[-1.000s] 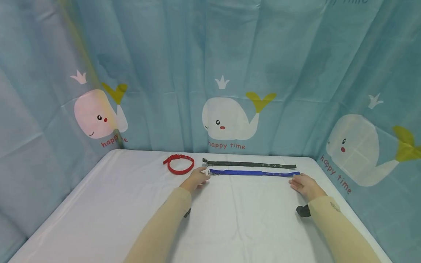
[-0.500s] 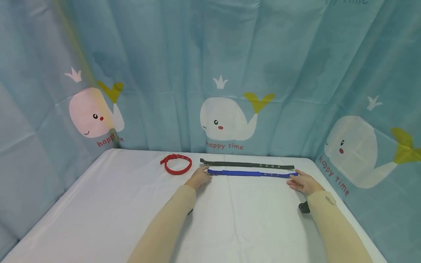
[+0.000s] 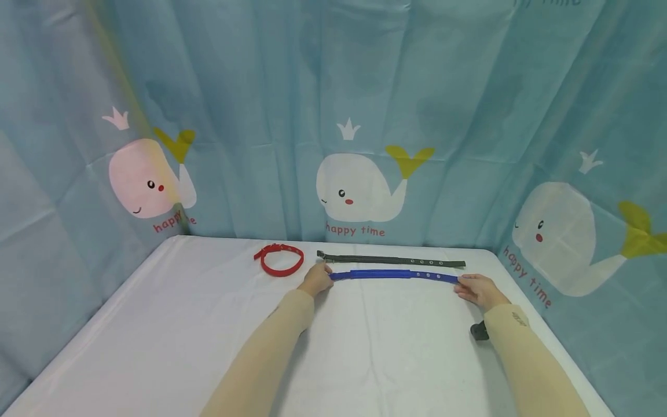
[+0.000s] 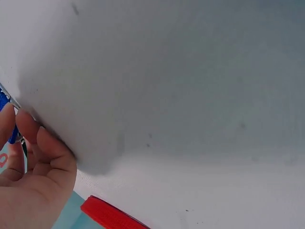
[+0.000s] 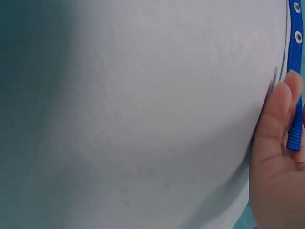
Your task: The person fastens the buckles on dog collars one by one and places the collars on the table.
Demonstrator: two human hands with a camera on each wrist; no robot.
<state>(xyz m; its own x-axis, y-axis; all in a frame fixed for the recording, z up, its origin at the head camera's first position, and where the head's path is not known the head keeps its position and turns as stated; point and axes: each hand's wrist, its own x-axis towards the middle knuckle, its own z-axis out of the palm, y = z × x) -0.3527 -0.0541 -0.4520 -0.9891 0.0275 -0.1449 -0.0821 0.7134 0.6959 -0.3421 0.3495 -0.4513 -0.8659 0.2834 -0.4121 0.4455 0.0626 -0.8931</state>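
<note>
A blue collar (image 3: 380, 274) with metal eyelets stretches left to right between my hands. My left hand (image 3: 316, 280) pinches its buckle end; in the left wrist view only a bit of blue strap (image 4: 4, 100) and metal shows by the fingertips. The right hand (image 3: 482, 291) grips the eyelet end, and the tip of the strap (image 5: 294, 139) pokes down inside the fingers in the right wrist view. Just behind lies a dark green collar (image 3: 375, 260), straight, roughly parallel to the blue one. Left of my left hand, a red collar (image 3: 282, 273) lies fastened into a loop.
The white-covered table (image 3: 344, 359) reaches back to a blue curtain (image 3: 250, 116) printed with whales. The curtain also hangs along the left and right sides. A black wrist device (image 3: 479, 331) sits under the right sleeve.
Both hands have closed in on the ends of the blue collar and now hold it. Its right end has shifted slightly toward me and left. The green and red collars lie as before.
</note>
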